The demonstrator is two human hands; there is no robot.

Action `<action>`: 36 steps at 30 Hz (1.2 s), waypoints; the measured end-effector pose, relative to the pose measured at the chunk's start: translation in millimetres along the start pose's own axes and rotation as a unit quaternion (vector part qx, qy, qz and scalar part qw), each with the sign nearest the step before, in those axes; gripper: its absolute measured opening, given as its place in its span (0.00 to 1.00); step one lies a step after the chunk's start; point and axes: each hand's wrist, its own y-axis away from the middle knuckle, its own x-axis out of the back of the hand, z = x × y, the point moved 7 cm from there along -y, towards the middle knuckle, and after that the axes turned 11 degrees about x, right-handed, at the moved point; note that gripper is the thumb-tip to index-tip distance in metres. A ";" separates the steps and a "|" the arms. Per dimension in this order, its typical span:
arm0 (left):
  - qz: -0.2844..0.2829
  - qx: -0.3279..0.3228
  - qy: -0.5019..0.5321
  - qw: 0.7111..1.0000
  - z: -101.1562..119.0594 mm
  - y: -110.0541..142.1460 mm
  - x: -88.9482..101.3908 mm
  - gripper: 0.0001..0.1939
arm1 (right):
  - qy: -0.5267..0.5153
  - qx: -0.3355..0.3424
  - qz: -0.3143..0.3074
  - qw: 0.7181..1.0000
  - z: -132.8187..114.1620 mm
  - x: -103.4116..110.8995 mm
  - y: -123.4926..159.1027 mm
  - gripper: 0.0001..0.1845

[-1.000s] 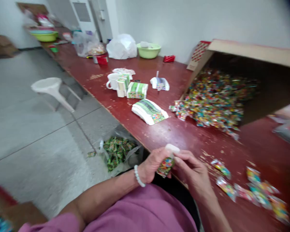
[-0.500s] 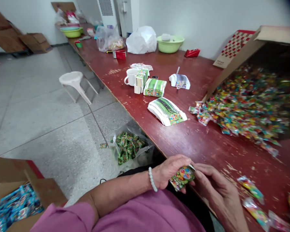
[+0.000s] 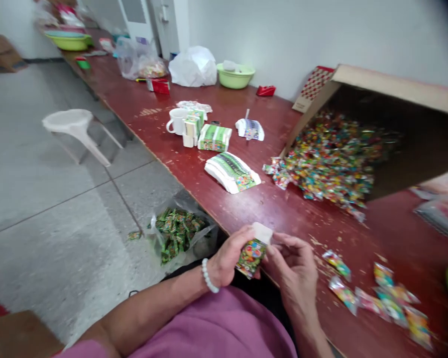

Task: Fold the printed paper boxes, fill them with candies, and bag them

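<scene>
My left hand, with a pale bead bracelet at its wrist, is wrapped round a small green printed candy box. A white flap stands up at the box's top end. From the other side, my right hand pinches the box's edge by the flap with thumb and fingertips. To the right, several wrapped candies lie on the red table. Beyond my hands sits a fanned stack of flat green cartons. What is inside the box cannot be seen.
A cardboard box on its side spills wrapped candies onto the table. A plastic bag of green packs stands on the floor beside the table. Further off are a white mug, a green basin and a white stool.
The view has swung right, bringing more loose candies into sight. The box is turned more upright, and its white flap now shows raised at the top. Both hands stay at the box.
</scene>
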 end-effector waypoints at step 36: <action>-0.003 0.034 -0.086 0.996 6.4 -1.0 2.4 0.35 | -0.111 -0.143 -0.178 0.967 12.0 -25.3 -18.8 0.12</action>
